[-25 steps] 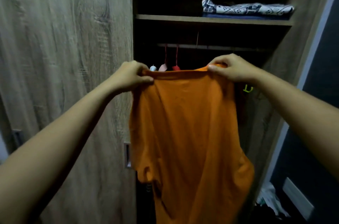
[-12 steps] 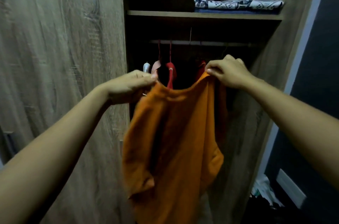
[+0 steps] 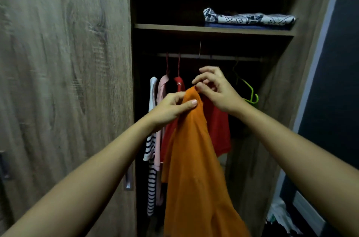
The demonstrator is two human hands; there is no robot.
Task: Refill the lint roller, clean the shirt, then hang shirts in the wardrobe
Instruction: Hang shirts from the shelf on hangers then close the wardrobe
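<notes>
Before the open wardrobe (image 3: pixel 66 81), an orange shirt (image 3: pixel 196 159) is held up just below the hanging rail (image 3: pixel 209 56), in front of a red shirt (image 3: pixel 219 129) already hung there. It is seen draping in long loose folds from one gathered point, so it is judged light, soft and limp, with no shape of its own; it should slide through a slack hold. A grip at the collar or shoulder seams is advised, where the cloth is doubled. An empty green hanger (image 3: pixel 250 93) is seen at the right of the rail. The left hand (image 3: pixel 171 108) is closed on the gathered top, thumb pressed flat on the cloth. The right hand (image 3: pixel 215 89) pinches the very peak between thumb and forefinger, the other fingers raised and loosely spread.
</notes>
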